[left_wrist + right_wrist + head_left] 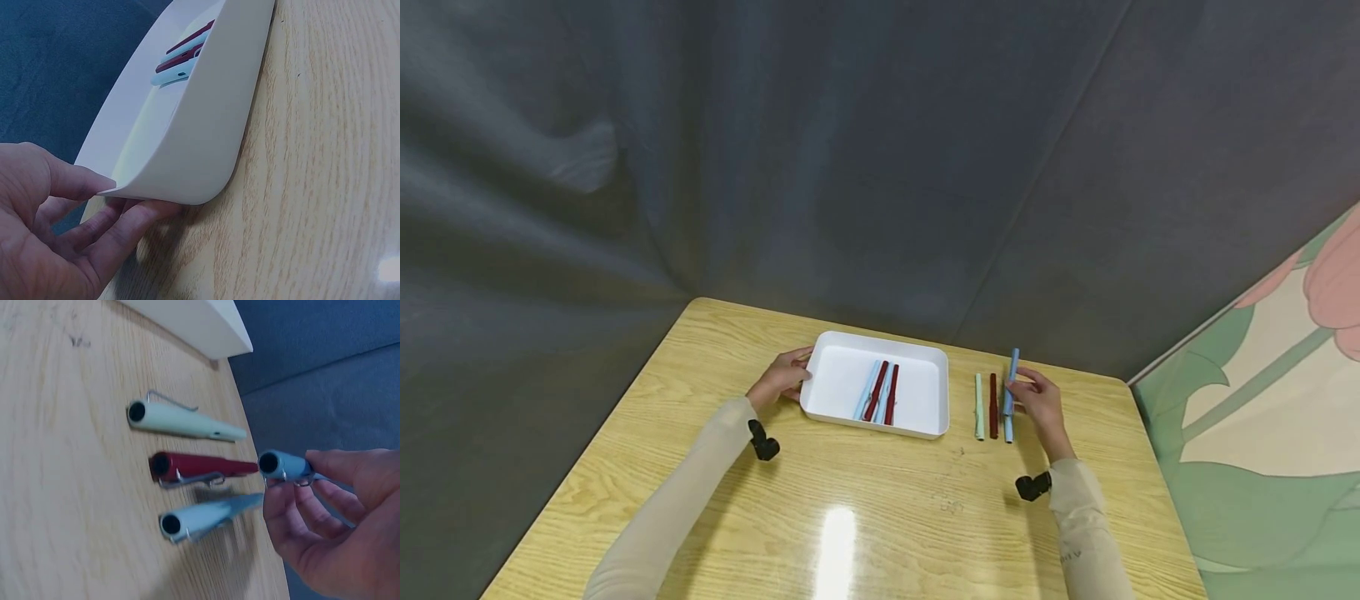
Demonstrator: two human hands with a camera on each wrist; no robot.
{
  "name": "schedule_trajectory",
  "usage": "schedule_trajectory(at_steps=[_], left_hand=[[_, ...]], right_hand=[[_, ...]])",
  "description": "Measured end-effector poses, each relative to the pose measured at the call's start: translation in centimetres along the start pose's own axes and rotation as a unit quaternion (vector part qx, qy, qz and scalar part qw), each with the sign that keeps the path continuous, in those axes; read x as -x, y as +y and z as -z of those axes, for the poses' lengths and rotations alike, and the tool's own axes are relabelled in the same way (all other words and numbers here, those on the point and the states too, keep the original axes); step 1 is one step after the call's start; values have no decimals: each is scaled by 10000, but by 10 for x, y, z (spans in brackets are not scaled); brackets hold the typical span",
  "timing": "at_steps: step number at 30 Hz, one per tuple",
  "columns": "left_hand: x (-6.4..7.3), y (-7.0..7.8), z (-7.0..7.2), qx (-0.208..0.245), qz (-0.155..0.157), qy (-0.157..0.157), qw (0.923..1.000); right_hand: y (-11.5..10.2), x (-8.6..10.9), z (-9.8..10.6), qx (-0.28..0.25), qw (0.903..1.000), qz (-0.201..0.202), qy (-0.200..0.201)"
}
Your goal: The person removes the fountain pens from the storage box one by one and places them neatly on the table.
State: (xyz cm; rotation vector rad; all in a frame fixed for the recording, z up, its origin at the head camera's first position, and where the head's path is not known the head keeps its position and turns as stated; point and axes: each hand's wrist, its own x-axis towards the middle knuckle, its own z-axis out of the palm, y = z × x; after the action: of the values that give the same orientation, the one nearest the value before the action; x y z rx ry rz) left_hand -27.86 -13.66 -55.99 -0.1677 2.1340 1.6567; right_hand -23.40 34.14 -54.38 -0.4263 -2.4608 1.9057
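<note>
My left hand [784, 377] pinches the left wall of a white tray [842, 340], thumb on the rim and fingers outside, as the left wrist view shows. Two light blue pens [866, 390] and two dark red pens [892, 396] lie inside it. Held up between the thumb and fingers of my right hand [350, 512] is a blue pen [284, 464], its clip and dark round end facing the camera. Under and beside it on the table are a light blue pen [200, 515], a red pen [197, 467] and a pale green pen [187, 420], roughly side by side.
The wooden table [760, 517] ends at a dark curtain [865, 208] behind the tray. To the right stands a panel painted with flowers [1262, 417]. Each wrist wears a small black camera, one at the left wrist [763, 440].
</note>
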Motion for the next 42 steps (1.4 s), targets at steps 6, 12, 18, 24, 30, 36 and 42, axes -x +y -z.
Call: schedule_trajectory(at_steps=[6, 12, 18, 24, 30, 36, 42], left_hand=[[-1, -1, -1, 30, 44, 69, 10000], [0, 0, 1, 13, 16, 62, 10000], [2, 0, 1, -5, -4, 74, 10000], [2, 0, 1, -2, -71, 52, 10000], [3, 1, 2, 29, -72, 47, 10000], [4, 0, 1, 51, -75, 36, 10000], [2, 1, -1, 42, -62, 59, 10000]], right_hand=[[4, 5, 9, 281, 9990, -58, 344], [10, 6, 13, 925, 9938, -222, 568], [18, 8, 15, 1681, 9842, -279, 473], [23, 9, 15, 2105, 9766, -175, 399], [22, 10, 13, 2152, 9759, -206, 296], [22, 12, 16, 2170, 9755, -308, 194], [22, 12, 18, 2295, 9724, -310, 280]])
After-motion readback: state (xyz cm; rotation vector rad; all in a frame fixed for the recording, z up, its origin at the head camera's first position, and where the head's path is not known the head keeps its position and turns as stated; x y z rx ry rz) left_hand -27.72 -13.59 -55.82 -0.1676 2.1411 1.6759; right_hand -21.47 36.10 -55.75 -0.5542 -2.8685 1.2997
